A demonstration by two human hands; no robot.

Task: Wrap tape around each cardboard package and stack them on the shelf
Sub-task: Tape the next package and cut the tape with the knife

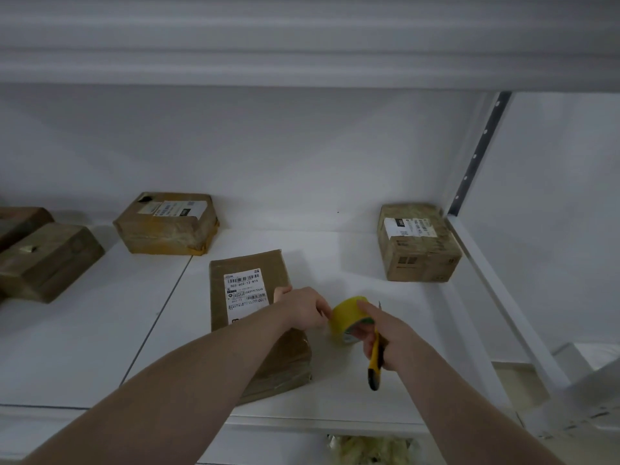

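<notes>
Nearest me, both forearms reach up and forward over the white shelf (84, 347). My right hand (385, 333) curls around a yellow tape roll (347, 318), index finger lying along its top, and the same hand clamps a yellow-and-black utility knife (375, 360) whose handle points down toward me. My left hand (302, 310) rests on the right edge of the flat cardboard package (250, 297), thumb on its top, fingertips pinching at the roll's left side; I cannot tell if they hold the tape end. Farther back, a taped box (167, 223) sits left, another box (417, 241) right by the upright, and two darker boxes (43, 260) at far left.
</notes>
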